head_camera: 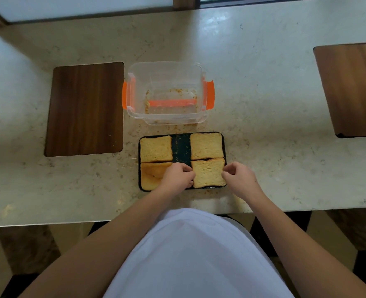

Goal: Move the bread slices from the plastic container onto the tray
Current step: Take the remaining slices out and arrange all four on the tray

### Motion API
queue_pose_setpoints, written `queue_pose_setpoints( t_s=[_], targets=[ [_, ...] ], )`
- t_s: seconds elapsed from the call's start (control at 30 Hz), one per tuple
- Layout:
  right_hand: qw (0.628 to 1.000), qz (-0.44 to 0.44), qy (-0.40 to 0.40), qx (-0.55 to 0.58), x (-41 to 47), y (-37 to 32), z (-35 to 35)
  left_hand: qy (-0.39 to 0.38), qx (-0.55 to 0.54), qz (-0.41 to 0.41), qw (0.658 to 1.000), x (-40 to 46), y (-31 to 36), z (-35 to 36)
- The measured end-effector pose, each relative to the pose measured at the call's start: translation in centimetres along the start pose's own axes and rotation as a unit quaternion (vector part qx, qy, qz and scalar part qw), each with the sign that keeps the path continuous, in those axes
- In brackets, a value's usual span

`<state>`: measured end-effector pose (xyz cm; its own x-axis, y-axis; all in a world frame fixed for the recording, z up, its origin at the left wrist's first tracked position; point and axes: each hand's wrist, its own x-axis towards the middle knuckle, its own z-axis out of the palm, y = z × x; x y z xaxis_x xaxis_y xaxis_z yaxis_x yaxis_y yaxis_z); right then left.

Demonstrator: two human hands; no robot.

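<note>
While the clear plastic container with orange clips [166, 93] sits emptied at upper centre, four golden square bread slices lie on the dark rectangular tray [181, 149] mid-frame. The left hand [177, 175] and right hand [239, 178] pinch opposite edges of the lower-right slice [208, 173]. It looks light, soft and crumbly, best held gently by its crusts.

Four bread slices [206, 146] lie on the dark tray [181, 149]; both hands, left hand [177, 175] and right hand [240, 179], pinch the near-right slice [209, 173]. The plastic container [167, 93] holds only crumbs.
</note>
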<state>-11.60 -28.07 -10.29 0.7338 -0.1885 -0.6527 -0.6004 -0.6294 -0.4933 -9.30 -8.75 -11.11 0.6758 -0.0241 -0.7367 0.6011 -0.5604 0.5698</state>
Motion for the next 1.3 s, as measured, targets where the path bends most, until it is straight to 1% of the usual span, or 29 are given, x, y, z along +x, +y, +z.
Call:
queue_pose_setpoints(
  t_s=[0.07,0.13,0.2,0.27,0.33,0.4,0.5,0.57,0.8,0.97,1.13,1.3],
  targets=[
    [1.000,-0.006,-0.009,-0.019,-0.1,-0.2,0.1,-0.008,0.019,0.005,1.000,-0.2,0.1,-0.1],
    [0.998,-0.020,-0.016,-0.057,-0.1,-0.5,0.2,-0.019,0.082,0.025,0.996,-0.5,0.4,-0.1],
    [0.994,-0.036,-0.016,-0.104,-0.3,-0.9,0.3,-0.042,0.190,0.060,0.979,-0.9,0.8,-0.1],
    [0.988,-0.044,-0.020,-0.149,-0.3,-1.3,0.3,-0.053,0.284,0.087,0.953,-1.2,1.6,-0.3],
    [0.982,-0.041,-0.035,-0.182,-0.4,-1.7,0.1,-0.045,0.339,0.106,0.934,-1.2,2.4,-1.0],
    [0.976,-0.034,-0.054,-0.209,-0.3,-2.0,-0.2,-0.040,0.362,0.116,0.924,-1.1,3.3,-2.1],
    [0.968,-0.039,-0.081,-0.233,0.1,-3.0,-1.1,-0.053,0.341,0.124,0.930,-1.3,4.8,-4.6],
    [0.971,-0.053,-0.087,-0.216,0.4,-4.2,-1.9,-0.054,0.310,0.128,0.941,-1.6,5.8,-6.6],
    [0.976,-0.139,-0.054,-0.161,0.9,-11.1,-4.3,0.008,0.209,0.177,0.962,-2.0,8.3,-12.8],
    [0.974,-0.181,-0.042,-0.127,1.1,-14.8,-4.3,0.037,0.171,0.188,0.967,-2.2,8.6,-14.6],
    [0.970,-0.186,-0.064,-0.143,0.9,-15.9,-2.8,0.024,0.150,0.171,0.974,-2.0,6.3,-14.7],
    [0.972,-0.157,-0.107,-0.141,1.4,-15.6,-0.3,0.015,0.137,0.099,0.985,-1.1,2.8,-14.3]
  ],
)
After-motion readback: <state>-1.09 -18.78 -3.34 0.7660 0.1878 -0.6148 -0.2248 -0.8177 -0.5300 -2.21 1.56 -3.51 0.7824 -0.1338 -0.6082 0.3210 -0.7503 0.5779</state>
